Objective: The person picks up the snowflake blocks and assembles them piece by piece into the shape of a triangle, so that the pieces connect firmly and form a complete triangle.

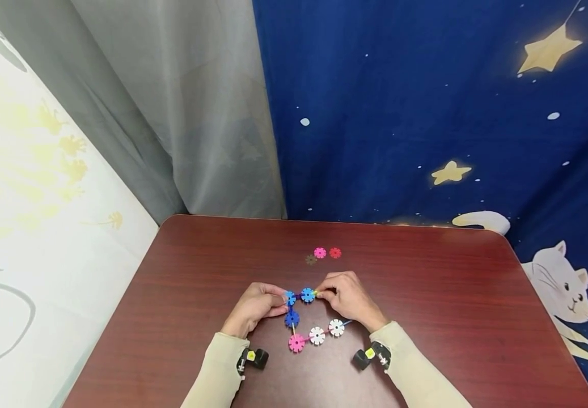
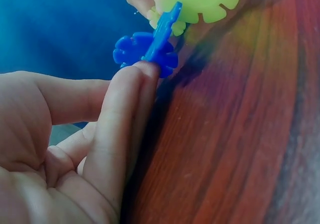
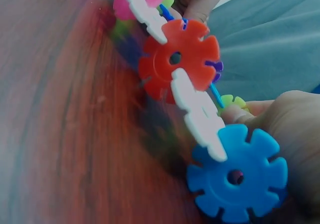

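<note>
A bent chain of slotted plastic snowflake discs lies between both hands. My left hand (image 1: 257,307) pinches the chain at a light blue disc (image 1: 290,298) in its upper left corner. My right hand (image 1: 351,298) pinches a yellow-green disc (image 3: 233,102) at the end of the upper row, beside another light blue disc (image 1: 307,295). Down the left side come a dark blue disc (image 1: 292,319) and a pink disc (image 1: 296,343). White discs (image 1: 316,335) and an orange-red disc (image 3: 182,58) form the lower row, ending in a blue disc (image 3: 235,174) beneath the right wrist.
Loose pink (image 1: 320,253), red (image 1: 335,253) and brownish (image 1: 311,260) discs lie farther back on the dark red wooden table (image 1: 212,249). Grey (image 1: 212,113) and blue (image 1: 355,141) curtains hang behind the table's far edge.
</note>
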Demonstrator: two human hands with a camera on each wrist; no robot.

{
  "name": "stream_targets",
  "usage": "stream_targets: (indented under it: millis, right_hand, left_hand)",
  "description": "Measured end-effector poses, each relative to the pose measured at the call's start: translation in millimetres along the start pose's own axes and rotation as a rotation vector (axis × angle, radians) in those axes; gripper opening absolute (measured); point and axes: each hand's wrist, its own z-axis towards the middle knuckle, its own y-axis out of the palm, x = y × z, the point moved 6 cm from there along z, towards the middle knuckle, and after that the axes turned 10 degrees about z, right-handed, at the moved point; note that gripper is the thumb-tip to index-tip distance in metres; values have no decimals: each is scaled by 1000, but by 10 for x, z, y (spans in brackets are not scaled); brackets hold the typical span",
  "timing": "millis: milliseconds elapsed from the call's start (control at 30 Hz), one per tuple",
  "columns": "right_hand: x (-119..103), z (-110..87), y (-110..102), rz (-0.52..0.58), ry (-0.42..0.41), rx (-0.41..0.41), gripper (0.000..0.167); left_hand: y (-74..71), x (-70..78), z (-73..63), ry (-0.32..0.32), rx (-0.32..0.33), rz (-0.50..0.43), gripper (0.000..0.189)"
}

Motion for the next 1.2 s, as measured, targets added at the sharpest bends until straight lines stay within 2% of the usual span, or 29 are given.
stream_targets:
  millis: [167, 267, 400, 567, 733, 933, 1200]
  right_hand:
    - [10, 0, -48, 56, 10, -65, 5]
    - [58, 17, -94, 124, 56, -108, 11]
    - [164, 56, -186, 176, 137, -76, 19]
    - [330, 131, -284, 80, 197, 32, 23]
    - [516, 213, -352, 18, 302, 101, 34]
    - [673, 361, -375, -43, 349, 89, 44]
    - [717, 461, -378, -70, 396, 46, 24]
  left_hand:
    - [9, -33, 18, 2, -6, -8, 24]
    - [14, -43, 13, 4, -9, -7, 25]
    - [26, -39, 4, 13, -22, -7, 27]
    - [21, -28, -4, 18, -36, -24, 28]
    - [8, -29, -5, 22, -54, -43, 30]
    - [-8, 2, -3, 31, -63, -49, 32]
    - [-15, 10, -10, 23, -60, -59, 32]
